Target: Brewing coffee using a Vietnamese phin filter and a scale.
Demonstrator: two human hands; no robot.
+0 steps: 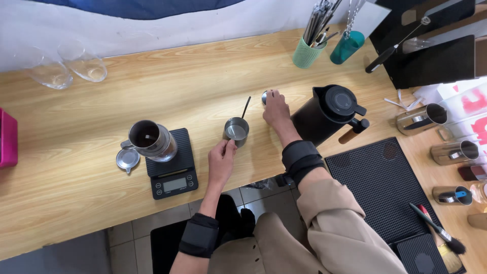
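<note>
My left hand point(221, 161) pinches the near rim of a small steel cup point(236, 131) standing on the wooden counter point(76, 167). A thin dark stick point(246, 107) leans out of the cup. My right hand point(276, 108) rests farther back, fingers closed over a small shiny metal object point(264, 97) on the counter. A black kettle point(327, 114) with a wooden handle stands just right of that hand. To the left, a glass vessel with dark contents point(150, 140) sits on a black digital scale point(171, 165).
A small metal lid point(127, 159) lies beside the scale. Two clear glasses point(66, 66) stand at the back left, a pink box point(7, 138) at the left edge. Green point(307, 53) and teal point(346, 47) utensil cups stand behind. A black rubber mat point(383, 187), a brush point(440, 234) and several steel containers are at right.
</note>
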